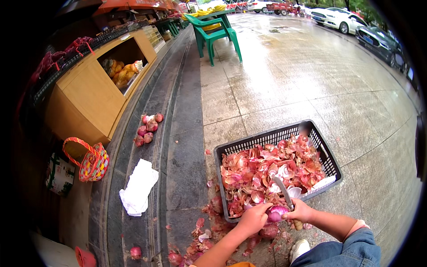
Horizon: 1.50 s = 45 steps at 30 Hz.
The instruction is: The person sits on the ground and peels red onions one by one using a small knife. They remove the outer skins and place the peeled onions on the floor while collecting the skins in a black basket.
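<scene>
My left hand (254, 217) grips a purple-red onion (277, 213) over the near edge of a black plastic crate (228, 145). In my right hand (302, 213) is a knife (283, 189) with a curved blade and a wooden handle, its blade pointing away from me over the crate. The right thumb reaches to the onion. Dry onion skins (267, 163) fill the crate, and a white sheet shows along its right side. More onions lie on the ground below my hands, among scattered peelings.
Several red onions (151, 125) and a folded white cloth or paper (140, 187) lie on the dark stone steps at left. A woven basket (95, 163) stands near a wooden cabinet (90, 96). A green plastic chair (217, 35) stands ahead; cars (338, 20) are parked far right.
</scene>
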Tool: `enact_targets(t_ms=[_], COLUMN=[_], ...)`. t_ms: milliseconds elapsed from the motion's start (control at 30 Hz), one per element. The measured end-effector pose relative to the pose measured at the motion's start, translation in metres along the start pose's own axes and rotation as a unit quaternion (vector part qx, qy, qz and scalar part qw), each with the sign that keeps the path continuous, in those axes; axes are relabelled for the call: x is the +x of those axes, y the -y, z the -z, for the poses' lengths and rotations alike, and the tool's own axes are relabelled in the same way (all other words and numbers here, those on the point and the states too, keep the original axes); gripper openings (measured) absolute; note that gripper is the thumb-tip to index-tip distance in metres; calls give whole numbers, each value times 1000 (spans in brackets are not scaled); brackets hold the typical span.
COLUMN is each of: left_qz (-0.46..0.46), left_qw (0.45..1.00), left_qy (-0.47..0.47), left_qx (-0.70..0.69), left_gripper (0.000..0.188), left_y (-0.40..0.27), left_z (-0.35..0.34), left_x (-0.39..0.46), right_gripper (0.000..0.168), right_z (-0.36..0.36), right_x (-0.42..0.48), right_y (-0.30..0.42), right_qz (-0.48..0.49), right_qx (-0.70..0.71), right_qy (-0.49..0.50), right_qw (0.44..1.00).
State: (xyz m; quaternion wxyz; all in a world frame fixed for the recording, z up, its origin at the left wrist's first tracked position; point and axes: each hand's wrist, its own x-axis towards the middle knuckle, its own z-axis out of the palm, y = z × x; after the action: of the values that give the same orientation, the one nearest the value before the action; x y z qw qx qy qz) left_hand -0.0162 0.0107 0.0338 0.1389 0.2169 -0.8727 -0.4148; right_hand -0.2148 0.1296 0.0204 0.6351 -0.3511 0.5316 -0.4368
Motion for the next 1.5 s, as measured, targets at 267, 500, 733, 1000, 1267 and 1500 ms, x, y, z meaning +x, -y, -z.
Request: enact_targets(t_ms=[267,500,733,1000,1267,1500], left_qz=[40,33,86,84,135,46], left_qw=[982,986,851,871,876,986], left_qy=[-80,-81,54,-18,-144,-101], left_qx=[-165,-144,-515,-484,-440,-123], left_gripper=[52,42,80,66,55,48], left_y=[17,48,9,5,9,2], left_z=[1,15,4,4,-20,7], left_x=[7,14,8,8,4,9], right_gripper=[52,64,68,86,77,64], right_z=[3,13,3,3,-17,-6], right_x=[18,21,22,26,27,26], right_y=[-4,-5,9,14,12,16], right_qz=[-58,-18,61,146,10,36], right_qx=[279,375,214,-51,88,62], right_qy=[-12,23,32,-3,-37,-8], right_qw=[958,927,974,988,995,997])
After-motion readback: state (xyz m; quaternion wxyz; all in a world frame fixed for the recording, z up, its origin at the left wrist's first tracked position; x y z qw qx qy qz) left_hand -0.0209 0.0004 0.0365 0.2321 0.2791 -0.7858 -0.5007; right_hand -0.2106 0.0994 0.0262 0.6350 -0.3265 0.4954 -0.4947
